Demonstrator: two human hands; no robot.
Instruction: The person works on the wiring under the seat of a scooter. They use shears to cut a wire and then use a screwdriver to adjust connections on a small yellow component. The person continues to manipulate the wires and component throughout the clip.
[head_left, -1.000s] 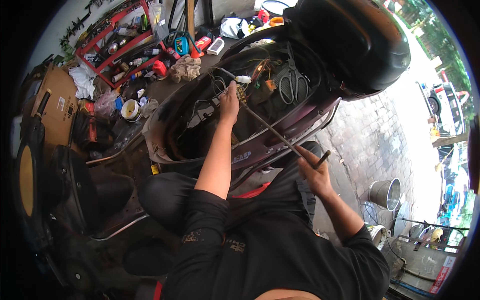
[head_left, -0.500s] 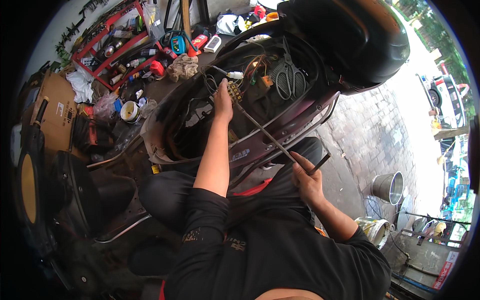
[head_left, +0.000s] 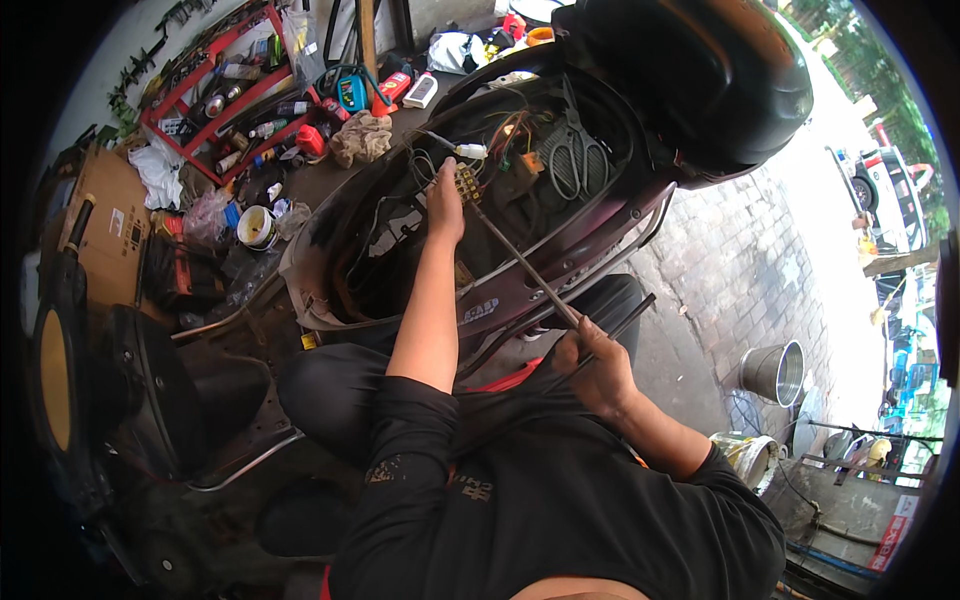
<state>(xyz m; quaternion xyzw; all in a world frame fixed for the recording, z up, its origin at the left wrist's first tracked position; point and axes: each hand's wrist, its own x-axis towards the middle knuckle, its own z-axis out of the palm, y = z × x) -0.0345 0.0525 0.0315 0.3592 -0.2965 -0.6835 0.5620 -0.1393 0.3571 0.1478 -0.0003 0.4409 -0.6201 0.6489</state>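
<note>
My left hand (head_left: 446, 205) is closed on a small terminal block (head_left: 468, 184) with brass-coloured screws, over the open body of a maroon scooter (head_left: 590, 248). My right hand (head_left: 598, 368) grips the crossbar of a long T-handle screwdriver (head_left: 522, 258), near my knee. Its shaft slants up and left, the tip at the block. Just above the block sits a white connector (head_left: 470, 151) on a wire. Thin wires (head_left: 512, 128) and an orange part (head_left: 531, 162) lie in the opening. Farther right rest grey-handled scissors (head_left: 578, 160).
A black top box (head_left: 700, 80) rises behind the opening. At far left stand a red rack (head_left: 215, 120) full of bottles and a cardboard box (head_left: 115, 225). A crumpled cloth (head_left: 362, 138) lies beyond the scooter. On the right, a metal bucket (head_left: 772, 373) stands on the paving.
My right hand has shifted slightly left and down, and the screwdriver's crossbar has turned, with more of it showing. My left hand stays at the terminal block.
</note>
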